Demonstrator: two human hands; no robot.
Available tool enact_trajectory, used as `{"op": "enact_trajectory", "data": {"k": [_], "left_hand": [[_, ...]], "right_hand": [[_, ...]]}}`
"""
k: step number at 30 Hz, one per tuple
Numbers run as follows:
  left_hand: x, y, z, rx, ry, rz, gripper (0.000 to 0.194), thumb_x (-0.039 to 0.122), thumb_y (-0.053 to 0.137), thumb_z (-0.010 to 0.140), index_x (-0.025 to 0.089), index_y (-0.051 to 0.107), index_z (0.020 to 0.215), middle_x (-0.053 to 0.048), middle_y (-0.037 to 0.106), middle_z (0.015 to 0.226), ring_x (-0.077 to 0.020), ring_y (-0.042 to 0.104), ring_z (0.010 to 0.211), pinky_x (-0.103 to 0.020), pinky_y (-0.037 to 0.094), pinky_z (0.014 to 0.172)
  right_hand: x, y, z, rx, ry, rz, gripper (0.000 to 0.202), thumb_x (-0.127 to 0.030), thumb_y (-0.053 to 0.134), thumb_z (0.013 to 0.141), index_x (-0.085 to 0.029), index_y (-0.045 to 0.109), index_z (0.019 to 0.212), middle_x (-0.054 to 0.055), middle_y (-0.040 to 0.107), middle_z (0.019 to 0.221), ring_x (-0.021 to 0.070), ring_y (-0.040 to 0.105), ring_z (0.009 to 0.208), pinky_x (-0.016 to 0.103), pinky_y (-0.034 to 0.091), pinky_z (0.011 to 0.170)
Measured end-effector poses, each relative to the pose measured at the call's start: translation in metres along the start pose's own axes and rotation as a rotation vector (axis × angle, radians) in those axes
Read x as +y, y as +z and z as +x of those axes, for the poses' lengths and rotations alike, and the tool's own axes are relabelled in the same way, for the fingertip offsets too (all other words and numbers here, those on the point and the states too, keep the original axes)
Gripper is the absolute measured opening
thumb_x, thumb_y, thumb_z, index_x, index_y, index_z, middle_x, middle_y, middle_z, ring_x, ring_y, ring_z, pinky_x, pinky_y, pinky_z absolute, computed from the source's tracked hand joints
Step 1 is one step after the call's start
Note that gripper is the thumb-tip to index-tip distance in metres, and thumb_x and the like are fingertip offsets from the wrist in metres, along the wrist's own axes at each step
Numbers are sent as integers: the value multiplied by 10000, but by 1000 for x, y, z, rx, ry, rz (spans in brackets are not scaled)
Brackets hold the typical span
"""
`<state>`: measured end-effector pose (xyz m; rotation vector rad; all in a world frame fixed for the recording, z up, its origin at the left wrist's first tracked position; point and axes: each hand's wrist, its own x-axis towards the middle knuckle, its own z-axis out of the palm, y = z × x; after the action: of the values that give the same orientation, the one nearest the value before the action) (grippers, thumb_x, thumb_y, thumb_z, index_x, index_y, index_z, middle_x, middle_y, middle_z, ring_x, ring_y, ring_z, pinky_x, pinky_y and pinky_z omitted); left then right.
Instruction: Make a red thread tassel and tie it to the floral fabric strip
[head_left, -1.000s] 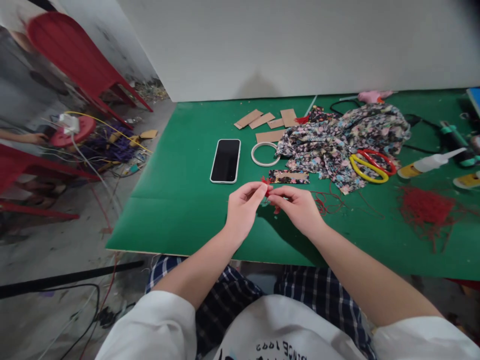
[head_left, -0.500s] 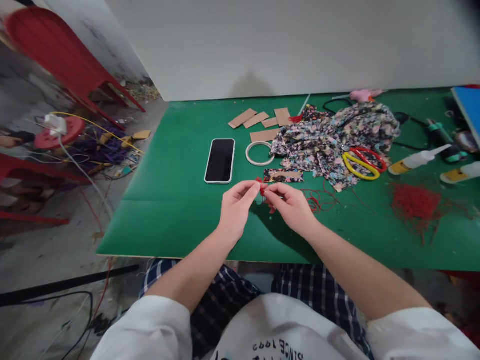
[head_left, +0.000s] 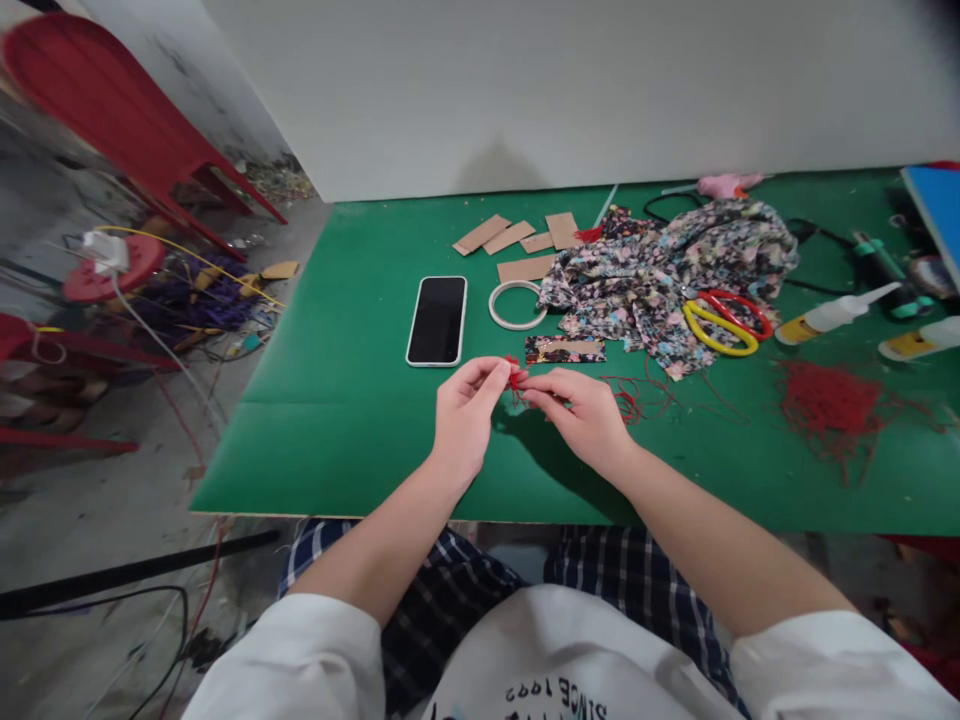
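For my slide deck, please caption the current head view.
Two hands pinch red thread above a green table, near floral cloth and scissors.

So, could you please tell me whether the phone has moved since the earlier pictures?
No. Judged against the green table, the phone lies in the same spot, left of the white ring; only the view has shifted.

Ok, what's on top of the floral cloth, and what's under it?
Red and yellow scissor handles lie partly over its right front part. It rests on the green tabletop; whatever else its folds may cover can't be seen.
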<state>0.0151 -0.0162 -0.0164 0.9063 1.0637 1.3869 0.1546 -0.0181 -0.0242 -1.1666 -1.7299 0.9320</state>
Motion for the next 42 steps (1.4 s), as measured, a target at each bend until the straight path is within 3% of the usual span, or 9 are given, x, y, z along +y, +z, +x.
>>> {"op": "enact_trajectory", "data": {"k": [2, 9, 16, 22, 31, 42], "left_hand": [[-1, -1, 0, -18, 2, -31, 89, 262, 665, 738, 173, 662, 744, 6, 673, 724, -104, 628, 713, -226, 482, 718], [-3, -3, 0, -56, 35, -84, 59, 228, 649, 758, 176, 671, 739, 13, 669, 718, -97, 627, 715, -211, 480, 722], [0, 0, -1, -101, -37, -210, 61, 229, 664, 735, 171, 667, 715, 15, 650, 703, -98, 624, 695, -213, 481, 705], [1, 0, -1, -122, -63, -220, 91, 248, 679, 720, 162, 661, 699, 9, 634, 681, -97, 610, 687, -198, 467, 668], [-4, -4, 0, -99, 41, -127, 59, 233, 660, 749, 181, 675, 724, 15, 640, 710, -77, 570, 676, -192, 455, 670], [-6, -4, -3, -21, 195, 80, 63, 226, 630, 781, 196, 682, 761, 17, 658, 737, -87, 588, 712, -198, 457, 699]], "right_hand": [[-1, -1, 0, -7, 7, 13, 149, -288, 558, 809, -231, 694, 830, 16, 668, 789, 131, 603, 710, 270, 491, 645], [-4, -2, 3, -116, 268, 317, 190, -349, 579, 774, -189, 675, 810, 18, 631, 813, 78, 519, 560, 200, 454, 453], [-3, -2, 3, -147, 249, 375, 150, -331, 632, 733, -185, 656, 756, 5, 568, 799, 61, 474, 562, 171, 383, 405], [-3, -1, 3, -103, 211, 385, 134, -309, 654, 719, -177, 641, 736, 6, 611, 831, 42, 465, 540, 174, 373, 426], [-11, -2, 0, -17, 286, 458, 148, -307, 634, 734, -170, 596, 775, -31, 595, 637, 14, 406, 387, 144, 305, 316], [-7, -1, 2, -38, 348, 492, 209, -343, 690, 678, -172, 690, 798, -29, 597, 597, 48, 481, 421, 182, 464, 386]]}}
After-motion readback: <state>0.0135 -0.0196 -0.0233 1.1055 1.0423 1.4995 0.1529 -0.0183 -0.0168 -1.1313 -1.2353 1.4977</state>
